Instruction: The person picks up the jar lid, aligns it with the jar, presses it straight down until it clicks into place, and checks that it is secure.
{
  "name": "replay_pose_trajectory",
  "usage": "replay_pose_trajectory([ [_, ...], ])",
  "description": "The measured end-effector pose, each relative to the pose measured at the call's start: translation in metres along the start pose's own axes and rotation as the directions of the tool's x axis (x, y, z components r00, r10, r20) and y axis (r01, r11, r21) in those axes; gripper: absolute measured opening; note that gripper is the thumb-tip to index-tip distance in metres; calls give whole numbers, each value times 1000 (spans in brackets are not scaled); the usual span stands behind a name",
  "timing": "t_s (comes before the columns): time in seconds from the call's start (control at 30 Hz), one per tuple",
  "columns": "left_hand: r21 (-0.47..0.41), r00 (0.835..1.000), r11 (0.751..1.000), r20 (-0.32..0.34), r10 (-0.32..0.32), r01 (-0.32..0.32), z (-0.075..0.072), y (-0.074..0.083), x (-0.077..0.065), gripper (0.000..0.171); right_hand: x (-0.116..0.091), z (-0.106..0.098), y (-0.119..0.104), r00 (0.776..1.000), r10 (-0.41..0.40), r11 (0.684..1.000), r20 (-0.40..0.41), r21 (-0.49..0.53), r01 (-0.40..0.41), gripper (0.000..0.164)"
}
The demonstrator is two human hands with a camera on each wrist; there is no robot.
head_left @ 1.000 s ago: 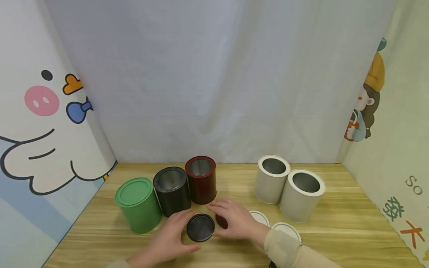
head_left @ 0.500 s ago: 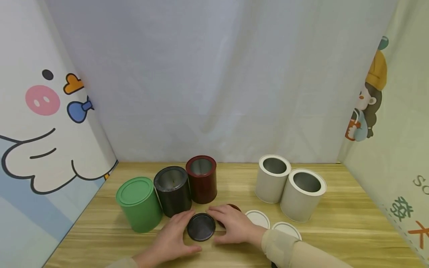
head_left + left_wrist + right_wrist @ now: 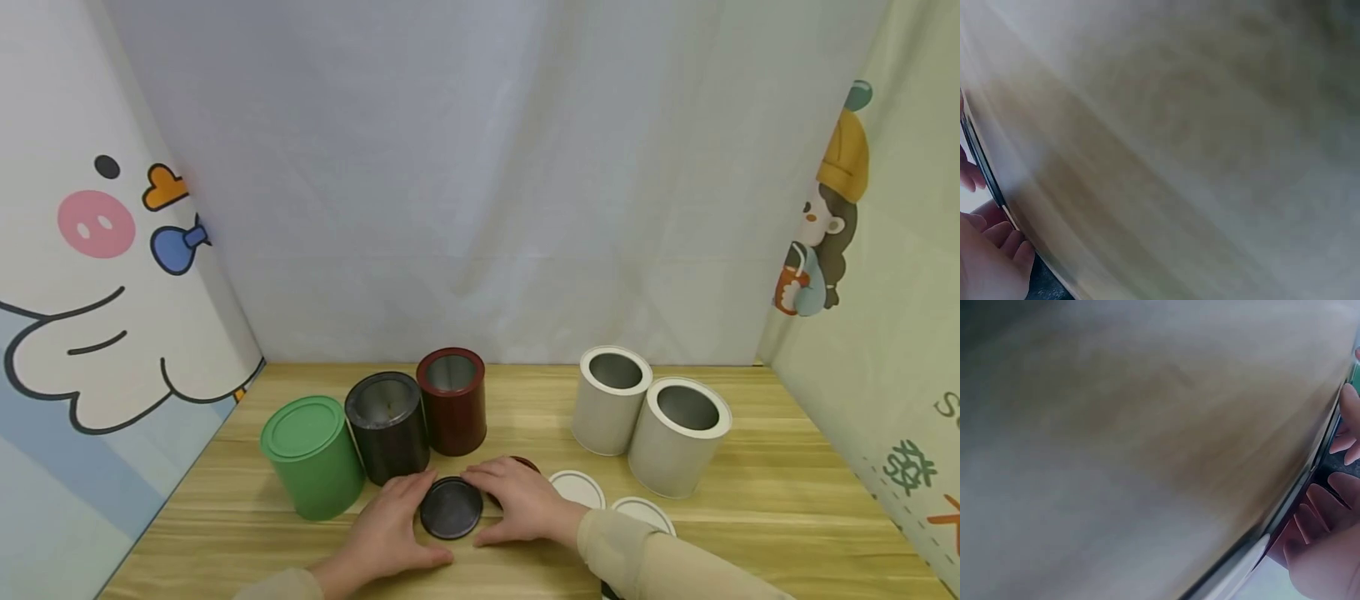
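Note:
A round black lid (image 3: 452, 508) lies flat on the table in the head view. My left hand (image 3: 386, 529) rests low at its left side, fingers and thumb spread apart. On the lid's other side is my right hand (image 3: 521, 502), fingers gently bent and thumb apart. Neither hand grips anything. Partly hidden under the right hand is a dark red lid (image 3: 527, 463). Behind the hands stand an open black can (image 3: 390, 446) and an open dark red can (image 3: 453, 421). Both wrist views show mostly blurred tabletop, with the left hand (image 3: 994, 259) and right hand (image 3: 1329, 550) at the edges.
A green can (image 3: 313, 471) with its lid on stands at the left. Two open white cans (image 3: 602, 421) stand at the back right. Two white lids (image 3: 579, 489) lie beside the right forearm, one partly covered by the sleeve (image 3: 622, 550). A pale curtain (image 3: 480, 208) hangs behind the table.
The right hand has shifted slightly, and the dark red lid now shows behind its fingers instead of under its palm side. The left hand and the black lid stay nearly where they were.

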State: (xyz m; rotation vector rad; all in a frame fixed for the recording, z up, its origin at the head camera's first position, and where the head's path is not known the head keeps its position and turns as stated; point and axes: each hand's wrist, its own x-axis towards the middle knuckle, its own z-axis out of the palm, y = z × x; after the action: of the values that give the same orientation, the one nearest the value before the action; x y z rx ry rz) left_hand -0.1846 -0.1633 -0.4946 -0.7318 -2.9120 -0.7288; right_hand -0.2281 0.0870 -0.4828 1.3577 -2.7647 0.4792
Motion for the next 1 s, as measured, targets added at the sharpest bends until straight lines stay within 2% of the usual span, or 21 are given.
replay_pose_trajectory([
  [0.2,33,999,999,-26,22,-21,3,-2,-1,102,2,0,2,1000,8,1000,20,2,-8,77],
  [0.53,28,997,999,-59,46,-44,3,-4,-1,89,5,5,6,1000,-22,999,5,29,22,73],
  [0.77,-3,996,998,-63,67,-67,2,-9,0,76,7,6,2,1000,-13,999,-3,47,13,70],
  [1.0,-57,997,996,-38,72,-75,0,-10,0,70,9,7,-2,1000,8,999,13,41,-9,68],
])
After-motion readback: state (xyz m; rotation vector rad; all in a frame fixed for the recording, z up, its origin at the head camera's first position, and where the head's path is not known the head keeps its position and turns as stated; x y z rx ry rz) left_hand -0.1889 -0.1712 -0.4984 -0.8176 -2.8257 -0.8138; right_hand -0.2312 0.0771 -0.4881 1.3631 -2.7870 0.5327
